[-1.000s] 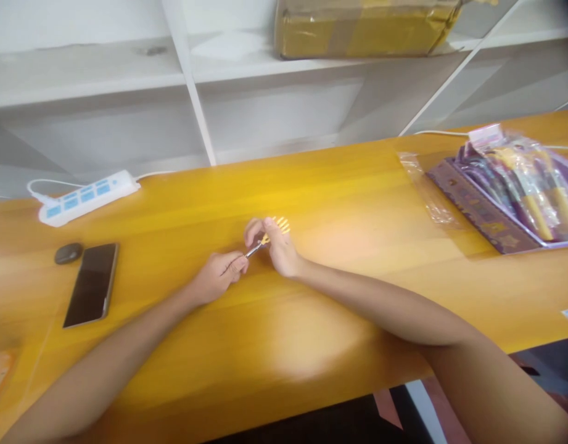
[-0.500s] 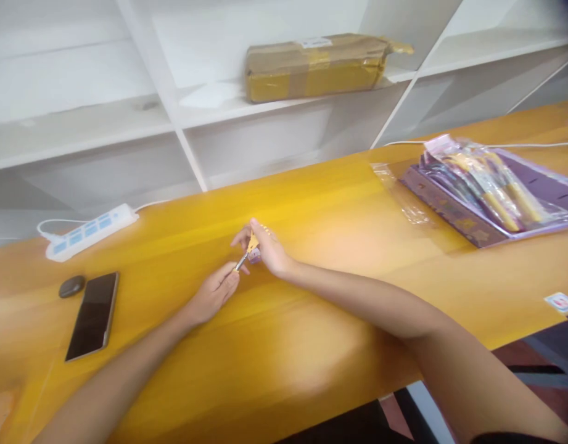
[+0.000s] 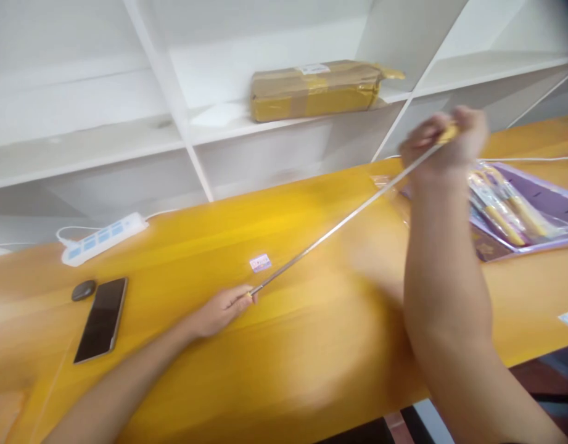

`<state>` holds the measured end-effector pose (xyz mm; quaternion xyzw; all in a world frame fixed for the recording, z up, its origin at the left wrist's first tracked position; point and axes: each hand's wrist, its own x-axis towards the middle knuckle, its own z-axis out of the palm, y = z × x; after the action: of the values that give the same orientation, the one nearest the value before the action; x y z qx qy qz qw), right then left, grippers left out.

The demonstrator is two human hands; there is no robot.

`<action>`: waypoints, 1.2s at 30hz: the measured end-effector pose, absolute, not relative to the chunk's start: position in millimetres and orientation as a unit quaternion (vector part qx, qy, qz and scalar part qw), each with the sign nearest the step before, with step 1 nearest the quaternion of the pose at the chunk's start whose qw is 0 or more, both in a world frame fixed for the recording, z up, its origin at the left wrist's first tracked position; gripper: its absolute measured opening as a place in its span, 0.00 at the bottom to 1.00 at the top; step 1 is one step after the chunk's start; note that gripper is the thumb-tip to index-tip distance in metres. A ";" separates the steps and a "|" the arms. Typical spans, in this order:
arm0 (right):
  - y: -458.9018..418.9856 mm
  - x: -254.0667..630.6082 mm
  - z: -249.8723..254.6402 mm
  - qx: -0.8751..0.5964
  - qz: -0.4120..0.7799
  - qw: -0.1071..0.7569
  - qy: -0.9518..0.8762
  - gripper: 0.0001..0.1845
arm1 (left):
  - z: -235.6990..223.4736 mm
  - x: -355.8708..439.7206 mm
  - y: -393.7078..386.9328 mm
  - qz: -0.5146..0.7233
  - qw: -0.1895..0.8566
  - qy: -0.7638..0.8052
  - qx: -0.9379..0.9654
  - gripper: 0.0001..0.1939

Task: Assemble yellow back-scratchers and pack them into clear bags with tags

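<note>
Hands (image 3: pixel 223 309) grip a slender silvery rod (image 3: pixel 339 226), its blurred end apparently yellow.

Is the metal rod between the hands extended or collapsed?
Extended: the metal rod runs long and straight from the left hand to its yellow end in the right hand.

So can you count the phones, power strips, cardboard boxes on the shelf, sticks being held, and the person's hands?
Phone: 1
Power strip: 1
Cardboard box: 1
Stick: 1
Left hand and right hand: 2
Total: 6
</note>
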<state>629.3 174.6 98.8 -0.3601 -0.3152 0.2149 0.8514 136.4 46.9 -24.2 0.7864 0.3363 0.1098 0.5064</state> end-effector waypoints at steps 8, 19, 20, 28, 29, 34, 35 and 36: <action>120.4 710.8 92.3 -0.304 0.309 0.884 -0.177 0.36 | -15.0 146.3 38.3 0.048 0.533 0.297 0.790 0.21; 154.0 687.4 97.2 -0.362 0.289 0.868 -0.176 0.38 | -20.7 138.5 38.0 0.038 0.637 0.332 0.695 0.25; 153.9 685.2 97.8 -0.349 0.301 0.873 -0.162 0.37 | -20.4 138.5 37.9 0.038 0.641 0.332 0.691 0.25; 150.2 675.6 95.4 -0.244 0.426 0.860 -0.137 0.30 | -21.0 135.1 38.4 0.043 0.640 0.318 0.698 0.24; 149.8 675.3 94.9 -0.237 0.433 0.859 -0.138 0.29 | -21.6 134.5 38.6 0.044 0.640 0.316 0.699 0.24; 146.7 675.6 94.7 -0.227 0.447 0.846 -0.179 0.27 | -24.2 133.6 38.3 0.047 0.651 0.319 0.687 0.24; 146.1 674.9 95.2 -0.232 0.450 0.841 -0.192 0.27 | -24.8 133.7 38.2 0.048 0.656 0.320 0.682 0.24; 145.8 673.4 95.9 -0.237 0.451 0.837 -0.202 0.27 | -25.4 133.7 38.1 0.051 0.662 0.320 0.676 0.24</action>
<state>673.4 145.8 95.9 -0.2366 -0.2018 0.4511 0.8366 133.7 38.1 -25.4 0.6762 0.3199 0.0505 0.6617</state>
